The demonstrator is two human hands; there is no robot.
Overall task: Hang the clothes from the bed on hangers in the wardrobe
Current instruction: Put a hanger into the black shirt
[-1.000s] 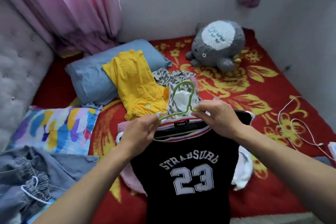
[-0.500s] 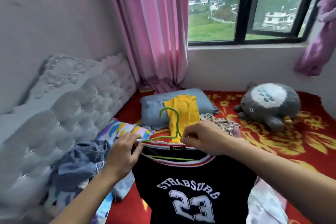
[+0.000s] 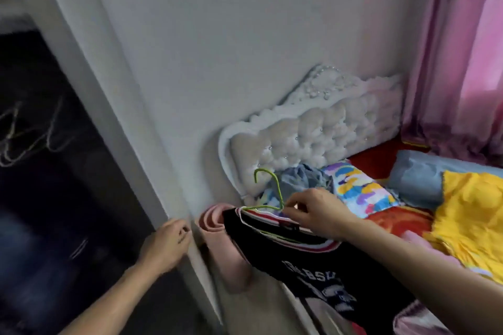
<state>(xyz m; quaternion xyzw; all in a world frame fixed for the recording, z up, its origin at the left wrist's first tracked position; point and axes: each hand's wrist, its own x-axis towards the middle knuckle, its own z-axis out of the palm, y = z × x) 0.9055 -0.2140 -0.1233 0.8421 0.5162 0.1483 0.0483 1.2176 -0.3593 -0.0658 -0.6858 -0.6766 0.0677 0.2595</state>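
Beside the wardrobe [image 3: 114,117]: left hand [image 3: 166,246], fingers loosely curled, holding nothing.
Right hand [image 3: 313,212]: pinches the green hanger [image 3: 272,190] carrying the black shirt [image 3: 313,261].
Bed [image 3: 381,163]: yellow top [image 3: 476,212].

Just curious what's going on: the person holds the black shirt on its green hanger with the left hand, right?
No, the right hand holds the green hanger carrying the black shirt; the left hand holds nothing. The head view shows it.

jersey [image 3: 261,247]: matt cloth | hanger [image 3: 278,191]: smooth coated wire | headboard [image 3: 313,141]: tufted padded upholstery
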